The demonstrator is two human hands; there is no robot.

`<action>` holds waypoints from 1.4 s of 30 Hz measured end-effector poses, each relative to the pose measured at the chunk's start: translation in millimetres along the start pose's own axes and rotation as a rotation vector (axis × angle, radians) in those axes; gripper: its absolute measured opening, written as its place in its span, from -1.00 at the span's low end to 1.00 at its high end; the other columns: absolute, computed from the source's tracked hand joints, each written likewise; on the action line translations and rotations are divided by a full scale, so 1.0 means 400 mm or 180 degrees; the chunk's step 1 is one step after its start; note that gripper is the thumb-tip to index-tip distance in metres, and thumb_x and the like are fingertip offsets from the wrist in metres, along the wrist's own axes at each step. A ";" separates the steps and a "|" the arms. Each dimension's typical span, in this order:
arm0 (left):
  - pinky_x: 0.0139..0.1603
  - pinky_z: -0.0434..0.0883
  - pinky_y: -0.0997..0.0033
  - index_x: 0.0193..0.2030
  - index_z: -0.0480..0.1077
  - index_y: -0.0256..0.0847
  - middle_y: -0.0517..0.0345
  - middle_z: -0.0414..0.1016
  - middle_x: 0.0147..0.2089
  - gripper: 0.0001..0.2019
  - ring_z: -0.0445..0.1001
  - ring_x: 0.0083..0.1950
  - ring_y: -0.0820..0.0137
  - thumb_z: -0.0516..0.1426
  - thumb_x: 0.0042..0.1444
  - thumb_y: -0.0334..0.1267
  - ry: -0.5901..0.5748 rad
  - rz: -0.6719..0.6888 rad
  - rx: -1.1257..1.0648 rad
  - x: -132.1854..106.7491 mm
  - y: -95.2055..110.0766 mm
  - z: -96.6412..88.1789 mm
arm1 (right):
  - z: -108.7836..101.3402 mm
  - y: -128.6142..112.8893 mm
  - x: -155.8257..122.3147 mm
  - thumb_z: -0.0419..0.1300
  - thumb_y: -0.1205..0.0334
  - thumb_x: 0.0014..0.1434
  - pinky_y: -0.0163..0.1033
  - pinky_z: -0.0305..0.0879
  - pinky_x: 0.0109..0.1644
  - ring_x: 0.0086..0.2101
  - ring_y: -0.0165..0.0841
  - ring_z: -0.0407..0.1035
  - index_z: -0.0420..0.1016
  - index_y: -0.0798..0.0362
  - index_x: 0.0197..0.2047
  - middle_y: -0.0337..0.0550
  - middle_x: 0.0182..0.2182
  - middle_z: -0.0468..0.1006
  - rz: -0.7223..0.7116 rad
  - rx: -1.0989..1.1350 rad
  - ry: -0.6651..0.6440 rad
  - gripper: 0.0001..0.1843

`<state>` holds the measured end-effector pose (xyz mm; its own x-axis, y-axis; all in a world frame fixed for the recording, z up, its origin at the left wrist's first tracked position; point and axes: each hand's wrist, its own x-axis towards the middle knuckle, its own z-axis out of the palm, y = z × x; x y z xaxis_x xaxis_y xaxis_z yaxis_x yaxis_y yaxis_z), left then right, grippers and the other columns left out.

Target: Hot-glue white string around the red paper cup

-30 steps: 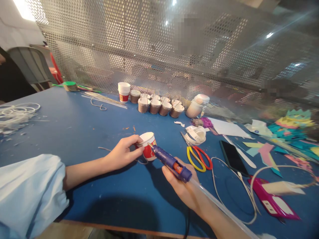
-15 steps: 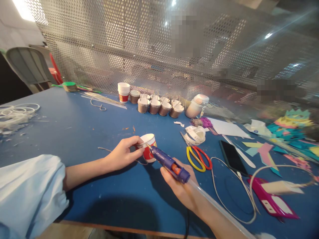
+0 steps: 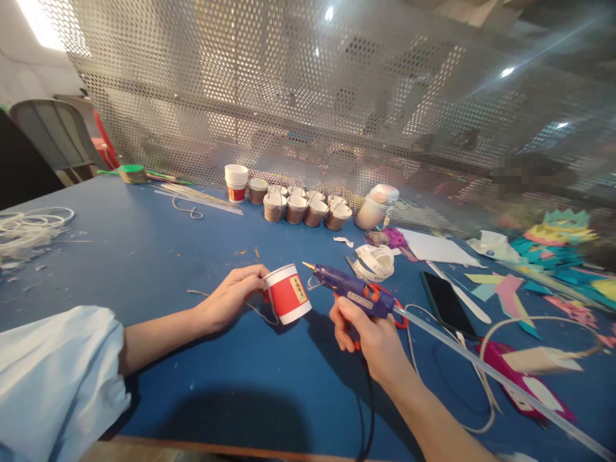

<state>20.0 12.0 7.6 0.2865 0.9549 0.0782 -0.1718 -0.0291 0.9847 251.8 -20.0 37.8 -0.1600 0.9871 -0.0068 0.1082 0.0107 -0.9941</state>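
Observation:
My left hand [image 3: 234, 296] is closed on a red and white paper cup [image 3: 285, 305], gripping it by its left side near the rim. The cup tilts, with its printed label facing me. A thin grey cord [image 3: 260, 314] trails from beneath my fingers along the cup's side and over the table. My right hand [image 3: 368, 330] is wrapped around the handle of a blue hot glue gun [image 3: 353, 289]. Its nozzle points left, just right of the cup's rim and apart from it. A long clear glue stick [image 3: 462, 350] sticks out of the gun's back.
Scissors [image 3: 400, 316] lie partly behind the glue gun, near a paper tape roll [image 3: 375, 262]. Farther back stand several brown-wrapped cups [image 3: 316, 213], stacked paper cups [image 3: 236, 183] and a jar [image 3: 378, 206]. On the right are a phone [image 3: 447, 305] and a pink power strip [image 3: 524, 385].
The glue gun has moved right, away from the cup's rim, and turned more level. My left hand has turned the cup so its label shows.

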 end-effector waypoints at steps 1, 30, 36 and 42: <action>-0.27 0.36 0.43 -0.47 0.40 -0.25 0.15 0.42 -0.44 -0.86 0.39 -0.35 0.41 0.04 0.03 -0.36 0.0024 -0.0052 -0.0103 0.001 -0.001 0.002 | -0.001 -0.002 0.002 0.17 -0.09 0.13 -0.34 0.17 -0.61 -0.74 -0.57 0.10 0.25 0.08 -0.59 -0.35 -0.68 0.25 -0.0012 0.0141 0.0003 -0.54; -0.28 0.32 0.44 -0.37 0.35 -0.26 0.16 0.45 -0.41 -0.84 0.38 -0.36 0.43 0.07 0.12 -0.22 0.0251 0.0709 0.1714 -0.012 0.017 0.017 | 0.042 0.003 -0.043 0.12 0.07 0.17 -0.35 0.14 -0.51 -0.62 -0.48 0.11 0.24 0.00 -0.51 -0.33 -0.64 0.25 -0.0798 -0.1585 -0.0308 -0.72; -0.27 0.31 0.46 -0.37 0.36 -0.27 0.18 0.43 -0.40 -0.86 0.35 -0.35 0.45 0.07 0.12 -0.26 0.0253 0.0818 0.1736 -0.012 0.017 0.013 | 0.022 0.005 -0.032 0.12 -0.02 0.18 -0.34 0.05 -0.57 -0.66 -0.49 0.08 0.22 0.01 -0.54 -0.37 -0.71 0.17 -0.0541 -0.1294 -0.0124 -0.63; -0.27 0.32 0.44 -0.37 0.36 -0.27 0.15 0.45 -0.37 -0.85 0.38 -0.33 0.42 0.06 0.13 -0.24 0.0180 0.0728 0.1631 -0.010 0.017 0.010 | 0.005 0.007 -0.019 0.06 -0.14 0.19 -0.32 0.05 -0.57 -0.67 -0.48 0.09 0.13 0.01 -0.64 -0.33 -0.75 0.14 -0.0181 -0.1087 -0.0227 -0.49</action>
<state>21.4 6.8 14.4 0.2424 0.9213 0.3041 0.2600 -0.3637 0.8945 251.3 -27.9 34.8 -0.2419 0.9699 0.0281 0.4170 0.1301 -0.8995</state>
